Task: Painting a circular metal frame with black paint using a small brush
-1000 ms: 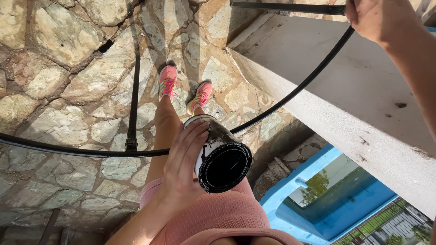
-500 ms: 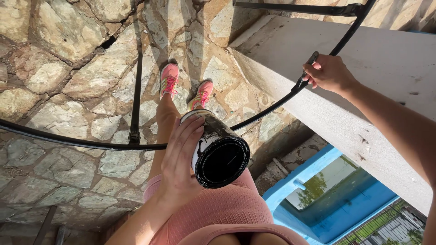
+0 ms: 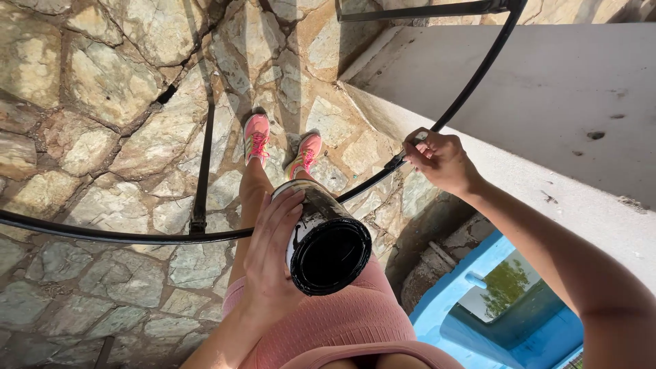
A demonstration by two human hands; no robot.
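Black-smeared paint can point(image 3: 326, 240) (open) in left hand point(image 3: 270, 256); right hand point(image 3: 441, 160) on railing point(image 3: 471, 85).

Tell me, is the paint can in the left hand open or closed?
Open. The paint can in the left hand has no lid; its black-coated inside shows. How full, cannot tell.

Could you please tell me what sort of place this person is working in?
Probably an outdoor terrace or balcony: sunlit irregular stone paving, a curved black metal railing beside a pale concrete ledge, and blue-painted structures visible far below.
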